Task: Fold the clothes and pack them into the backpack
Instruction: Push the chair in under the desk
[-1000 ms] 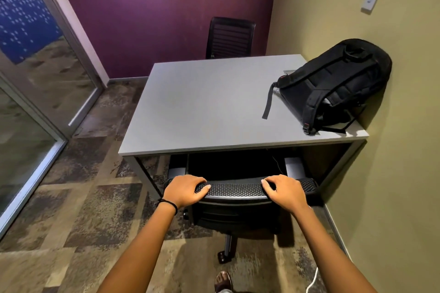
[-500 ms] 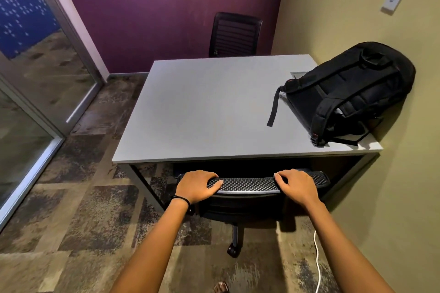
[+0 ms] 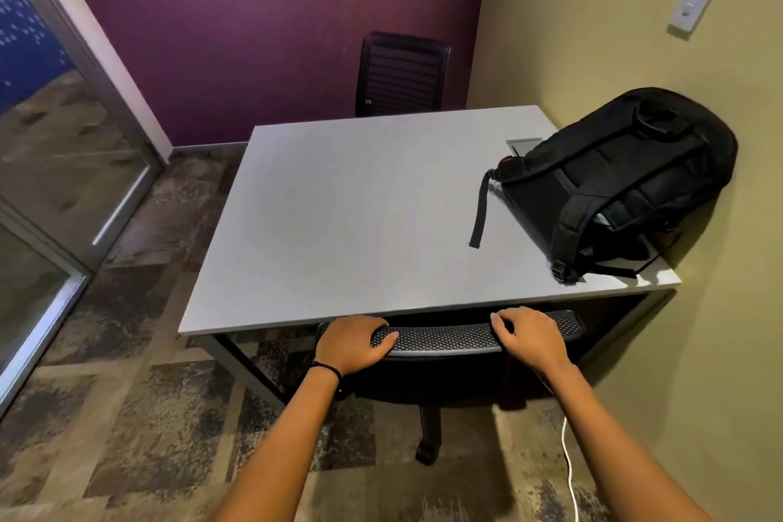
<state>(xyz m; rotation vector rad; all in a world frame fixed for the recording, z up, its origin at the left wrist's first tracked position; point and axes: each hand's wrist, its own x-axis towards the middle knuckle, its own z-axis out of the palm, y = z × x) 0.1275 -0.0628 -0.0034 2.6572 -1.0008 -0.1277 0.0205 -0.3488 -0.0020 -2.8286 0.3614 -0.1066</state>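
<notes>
Soft, even light fills the room, and the pale tabletop [image 3: 360,203] looks matte and bright. The backpack [image 3: 614,182] casts a faint shadow rightward onto the yellow wall [image 3: 728,331]. The near chair [image 3: 445,337] beneath it sits in deep shade. The glass door [image 3: 63,148] holds hazy reflections. Straight edges bow toward the corners.
</notes>
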